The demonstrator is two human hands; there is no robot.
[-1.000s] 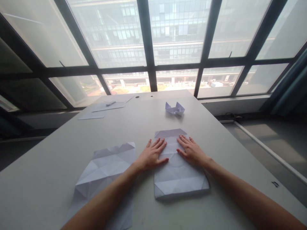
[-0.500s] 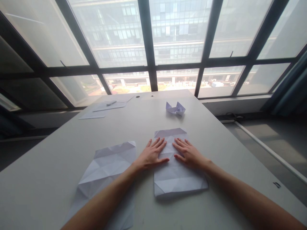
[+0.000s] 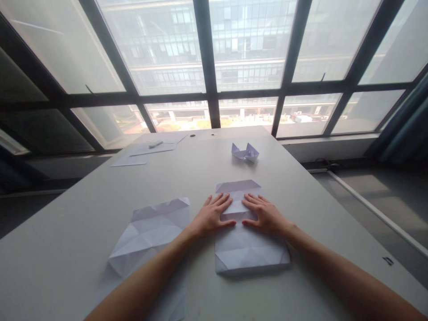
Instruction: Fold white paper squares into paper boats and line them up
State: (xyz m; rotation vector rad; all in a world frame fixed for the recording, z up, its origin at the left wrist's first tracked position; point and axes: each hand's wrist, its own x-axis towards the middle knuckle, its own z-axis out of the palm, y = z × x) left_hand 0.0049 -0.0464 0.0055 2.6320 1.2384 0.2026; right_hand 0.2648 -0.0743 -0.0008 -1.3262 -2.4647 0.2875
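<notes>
White creased sheet (image 3: pixel 250 252) lies under left hand (image 3: pixel 211 217) and right hand (image 3: pixel 264 216), both spread, likely pinning springy folds; origami model (image 3: pixel 245 154) beyond it.

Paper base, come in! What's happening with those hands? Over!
Left hand, right hand: open, palms down on creased paper. Paper nearly flat, crease lines showing. Nothing else on top; folded paper shape stands apart, beyond.
</notes>
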